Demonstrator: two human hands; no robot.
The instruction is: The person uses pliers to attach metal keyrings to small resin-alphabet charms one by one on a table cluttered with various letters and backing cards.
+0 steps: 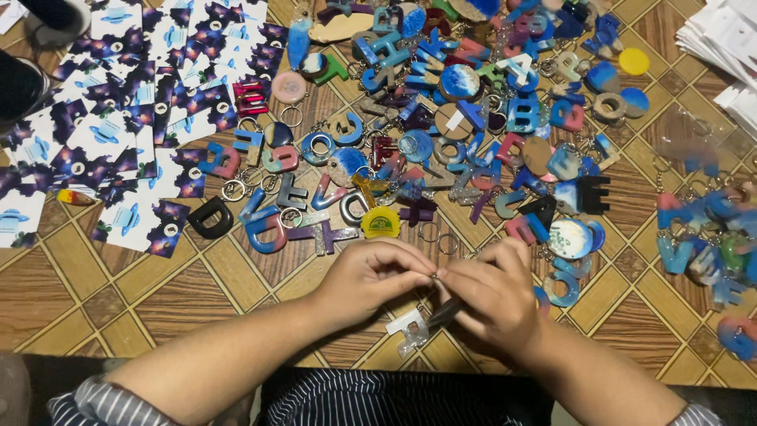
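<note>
Two hands, the left hand [371, 276] and the right hand [490, 293], showed over the bench [118, 292]; between them hung one pale letter charm [408, 330]. The letter-shaped resin keychains [441, 118] lay in a heap too dense and overlapping to count exactly, several dozen at least; among them one black letter D [210, 218], one black letter E [593, 194], one yellow half-round piece [380, 222] and one yellow disc [634, 61] stood out. The dark printed cards [134, 118] numbered well over twenty, overlapped beyond exact counting; one stack of white papers [721, 35] sat at the far right corner; one shoe [51, 20] showed at the top left.
</note>
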